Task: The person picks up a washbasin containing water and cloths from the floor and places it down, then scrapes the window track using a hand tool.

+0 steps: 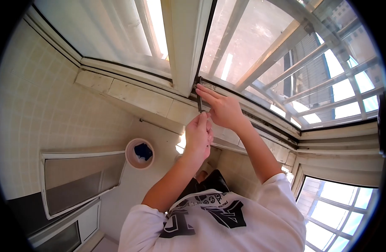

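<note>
A thin dark strip [199,101] stands at the window frame [182,50], by the lower corner where frame, glass and track meet. I cannot make out exactly what kind of thing it is. My left hand [197,136] is closed, pinching the strip's near end between thumb and fingers. Higher up, my right hand [223,108] lays its outstretched index and middle fingers against the strip's side, close to the frame. Its other fingers are partly hidden. Dark grime lines the window track [260,123] beside my right wrist.
A tiled sill [140,97] runs below the window. Metal bars [285,84] stand outside the glass. On the floor are a pink bucket [130,156] with dark blue cloth inside and, to its left, a framed screen panel [81,180]. Another barred window [335,210] is at right.
</note>
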Demonstrator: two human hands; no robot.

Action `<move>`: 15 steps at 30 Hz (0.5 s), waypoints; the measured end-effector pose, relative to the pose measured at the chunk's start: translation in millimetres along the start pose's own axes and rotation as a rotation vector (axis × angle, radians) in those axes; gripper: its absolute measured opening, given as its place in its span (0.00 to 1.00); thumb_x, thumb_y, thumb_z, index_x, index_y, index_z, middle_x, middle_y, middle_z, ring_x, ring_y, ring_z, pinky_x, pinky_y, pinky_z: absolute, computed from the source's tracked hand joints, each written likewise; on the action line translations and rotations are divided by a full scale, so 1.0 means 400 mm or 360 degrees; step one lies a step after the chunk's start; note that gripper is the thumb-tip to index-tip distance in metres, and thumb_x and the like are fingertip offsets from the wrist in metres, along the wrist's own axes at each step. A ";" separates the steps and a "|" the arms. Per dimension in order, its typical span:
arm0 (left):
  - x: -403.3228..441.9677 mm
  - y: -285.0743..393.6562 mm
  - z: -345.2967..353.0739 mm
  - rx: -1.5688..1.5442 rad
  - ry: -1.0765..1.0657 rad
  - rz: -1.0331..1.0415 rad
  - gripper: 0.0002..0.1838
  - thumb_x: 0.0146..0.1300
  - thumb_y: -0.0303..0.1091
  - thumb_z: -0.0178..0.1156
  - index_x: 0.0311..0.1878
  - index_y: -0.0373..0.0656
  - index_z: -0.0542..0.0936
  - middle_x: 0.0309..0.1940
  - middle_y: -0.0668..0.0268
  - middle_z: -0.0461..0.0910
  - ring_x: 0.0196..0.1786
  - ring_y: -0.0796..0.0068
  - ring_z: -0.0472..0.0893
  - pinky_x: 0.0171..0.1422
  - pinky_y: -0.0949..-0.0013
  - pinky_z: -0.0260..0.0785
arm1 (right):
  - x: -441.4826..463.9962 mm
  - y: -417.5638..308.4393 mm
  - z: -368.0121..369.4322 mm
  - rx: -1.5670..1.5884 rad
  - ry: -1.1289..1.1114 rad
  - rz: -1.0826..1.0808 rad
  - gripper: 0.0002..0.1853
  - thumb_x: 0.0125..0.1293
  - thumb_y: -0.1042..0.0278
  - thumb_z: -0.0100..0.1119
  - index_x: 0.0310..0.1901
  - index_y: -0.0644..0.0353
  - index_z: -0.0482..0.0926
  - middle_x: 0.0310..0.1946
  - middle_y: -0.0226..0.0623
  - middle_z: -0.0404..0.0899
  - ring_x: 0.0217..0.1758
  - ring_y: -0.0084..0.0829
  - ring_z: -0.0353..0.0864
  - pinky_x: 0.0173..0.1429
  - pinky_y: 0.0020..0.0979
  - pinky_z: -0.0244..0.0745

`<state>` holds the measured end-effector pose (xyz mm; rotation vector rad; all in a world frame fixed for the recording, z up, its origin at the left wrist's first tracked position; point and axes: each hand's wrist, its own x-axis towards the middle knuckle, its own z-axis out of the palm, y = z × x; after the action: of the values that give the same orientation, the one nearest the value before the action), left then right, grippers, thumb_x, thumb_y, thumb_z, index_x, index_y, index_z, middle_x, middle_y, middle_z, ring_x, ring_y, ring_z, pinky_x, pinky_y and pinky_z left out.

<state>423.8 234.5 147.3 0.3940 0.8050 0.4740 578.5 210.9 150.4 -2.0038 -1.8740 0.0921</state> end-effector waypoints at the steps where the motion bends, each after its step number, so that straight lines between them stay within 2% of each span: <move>1: 0.009 0.004 0.002 -0.0015 0.0000 0.0022 0.11 0.82 0.42 0.55 0.51 0.44 0.78 0.25 0.77 0.67 0.16 0.85 0.60 0.18 0.76 0.46 | 0.015 -0.009 0.003 0.0007 -0.0036 0.0037 0.40 0.49 0.76 0.67 0.70 0.45 0.78 0.75 0.15 0.73 0.45 0.32 0.89 0.36 0.35 0.81; 4: 0.018 -0.003 -0.008 -0.0014 0.0006 -0.0097 0.11 0.82 0.42 0.56 0.51 0.45 0.78 0.25 0.77 0.67 0.16 0.86 0.60 0.17 0.76 0.46 | 0.007 -0.002 0.015 -0.0040 -0.0045 0.0068 0.39 0.49 0.77 0.66 0.68 0.45 0.78 0.75 0.14 0.73 0.44 0.33 0.89 0.37 0.35 0.81; 9: -0.018 -0.053 0.006 -0.0072 -0.0177 -0.0351 0.12 0.82 0.44 0.55 0.52 0.46 0.78 0.25 0.78 0.68 0.16 0.86 0.61 0.18 0.77 0.46 | -0.102 0.036 -0.024 -0.0119 0.0065 0.0120 0.38 0.48 0.80 0.62 0.66 0.45 0.80 0.72 0.15 0.77 0.40 0.33 0.89 0.32 0.34 0.80; 12: -0.026 -0.115 0.028 0.0004 -0.0295 -0.0488 0.13 0.82 0.45 0.55 0.53 0.46 0.78 0.25 0.78 0.67 0.16 0.86 0.61 0.18 0.77 0.46 | -0.190 0.048 -0.072 -0.0208 0.0022 0.0287 0.36 0.48 0.79 0.61 0.64 0.45 0.82 0.70 0.13 0.79 0.36 0.31 0.88 0.30 0.33 0.79; 15: -0.037 -0.158 0.055 0.0031 -0.0363 -0.0597 0.14 0.82 0.45 0.56 0.54 0.44 0.77 0.25 0.78 0.67 0.17 0.86 0.61 0.18 0.77 0.47 | -0.270 0.068 -0.101 -0.0281 0.0059 0.0379 0.37 0.47 0.80 0.60 0.64 0.46 0.82 0.70 0.14 0.79 0.37 0.29 0.90 0.30 0.34 0.78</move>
<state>447.5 170.9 137.9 0.2993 0.6427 0.0694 605.9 95.6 155.4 -2.3251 -1.6647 -0.0467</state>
